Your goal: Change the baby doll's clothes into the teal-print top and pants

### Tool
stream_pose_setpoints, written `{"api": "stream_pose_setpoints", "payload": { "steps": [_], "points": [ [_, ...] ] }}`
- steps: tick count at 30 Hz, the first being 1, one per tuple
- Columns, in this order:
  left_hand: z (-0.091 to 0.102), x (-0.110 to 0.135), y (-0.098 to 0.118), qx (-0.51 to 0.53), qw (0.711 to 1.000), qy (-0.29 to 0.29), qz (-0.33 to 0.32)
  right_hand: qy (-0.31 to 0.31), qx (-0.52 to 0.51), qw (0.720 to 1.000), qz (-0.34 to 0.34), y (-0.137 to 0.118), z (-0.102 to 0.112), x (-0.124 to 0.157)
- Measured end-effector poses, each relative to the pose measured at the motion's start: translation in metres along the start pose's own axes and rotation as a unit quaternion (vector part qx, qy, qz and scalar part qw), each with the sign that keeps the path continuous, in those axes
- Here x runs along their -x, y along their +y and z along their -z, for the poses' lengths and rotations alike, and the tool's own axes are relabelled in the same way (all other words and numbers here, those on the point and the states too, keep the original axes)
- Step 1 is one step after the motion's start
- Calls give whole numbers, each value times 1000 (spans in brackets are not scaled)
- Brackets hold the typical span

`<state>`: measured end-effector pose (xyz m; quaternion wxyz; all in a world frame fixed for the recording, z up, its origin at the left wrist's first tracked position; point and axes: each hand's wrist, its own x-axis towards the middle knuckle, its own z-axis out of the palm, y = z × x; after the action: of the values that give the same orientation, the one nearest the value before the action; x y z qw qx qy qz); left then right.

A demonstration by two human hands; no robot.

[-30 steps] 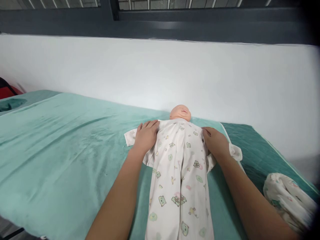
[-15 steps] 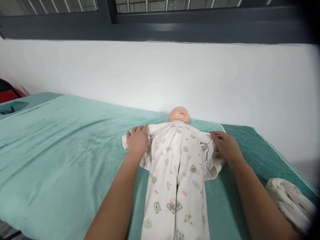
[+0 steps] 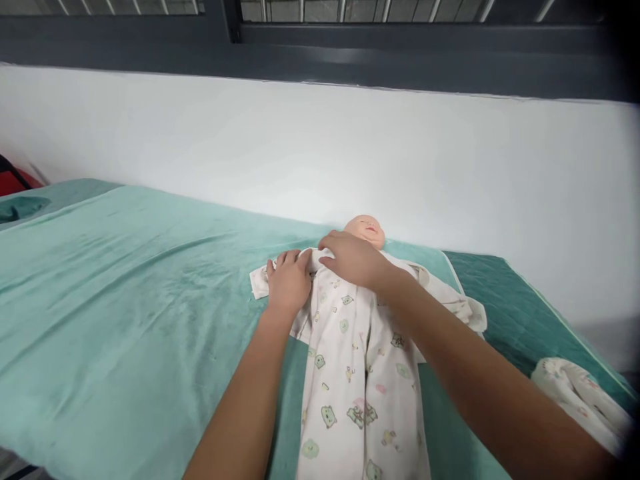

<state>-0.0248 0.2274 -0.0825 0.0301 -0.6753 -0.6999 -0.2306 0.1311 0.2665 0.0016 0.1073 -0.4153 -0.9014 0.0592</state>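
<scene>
A baby doll (image 3: 367,230) lies on its back on a teal blanket (image 3: 125,300), dressed in a white romper printed with small animals (image 3: 360,373). My left hand (image 3: 289,283) rests flat on the romper's left sleeve and shoulder, fingers stretched out. My right hand (image 3: 354,259) reaches across the doll's chest to the collar near the left shoulder, its fingers lying on the cloth just below the doll's head. The romper's right sleeve (image 3: 463,305) lies spread out loose on the blanket.
A second bundled printed garment (image 3: 580,400) lies at the right edge on a darker green mat (image 3: 520,300). A white wall runs close behind the doll under a dark window frame. A red and dark object (image 3: 13,180) sits far left.
My right hand left the right sleeve and crossed over the chest to the collar by the left shoulder. My left hand stayed on the left sleeve, shifting slightly.
</scene>
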Motion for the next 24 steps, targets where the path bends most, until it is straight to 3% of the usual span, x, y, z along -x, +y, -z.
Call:
{"api": "stream_pose_setpoints", "payload": {
  "steps": [2,5,14,24],
  "points": [
    [-2,-1,-1,4,1000,1,5,-76,57,995,16,-5,-7,-26],
    [-4,-2,-3,6,1000,0,11,-114,91,989,17,-6,-18,-50],
    [-3,-2,-6,18,1000,0,12,-189,84,978,-35,-6,-22,-58],
    [6,-3,-8,27,998,31,45,-155,56,986,-20,12,0,-38]
  ]
}}
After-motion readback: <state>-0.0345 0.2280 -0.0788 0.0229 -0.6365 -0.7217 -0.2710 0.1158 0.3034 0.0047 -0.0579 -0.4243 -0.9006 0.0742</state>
